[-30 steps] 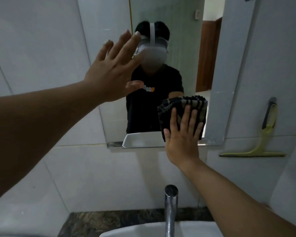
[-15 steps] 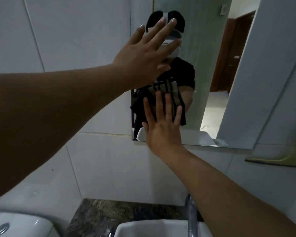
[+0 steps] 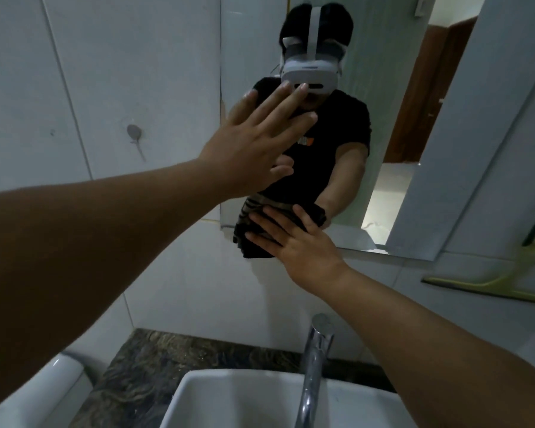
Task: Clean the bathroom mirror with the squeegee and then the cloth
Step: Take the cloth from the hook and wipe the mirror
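The bathroom mirror (image 3: 380, 97) hangs on the white tiled wall and reflects a person wearing a headset. My left hand (image 3: 254, 146) lies flat, fingers spread, against the mirror's left part and holds nothing. My right hand (image 3: 294, 239) presses a dark striped cloth (image 3: 249, 233) flat onto the mirror's lower left corner, where the cloth overlaps the bottom edge onto the tile. A yellow-green squeegee (image 3: 488, 287) hangs on the wall at the right, below the mirror, well away from both hands.
A chrome tap (image 3: 315, 359) rises over a white basin (image 3: 244, 400) straight below my right arm. A dark marbled counter (image 3: 142, 366) runs behind the basin. A white cistern lid (image 3: 53, 387) sits at the lower left. A small round hook (image 3: 134, 131) marks the left tile.
My right hand has slid the cloth down and left to the mirror's lower left corner. My left hand stays flat on the glass. The view has shifted, so the basin shows more.
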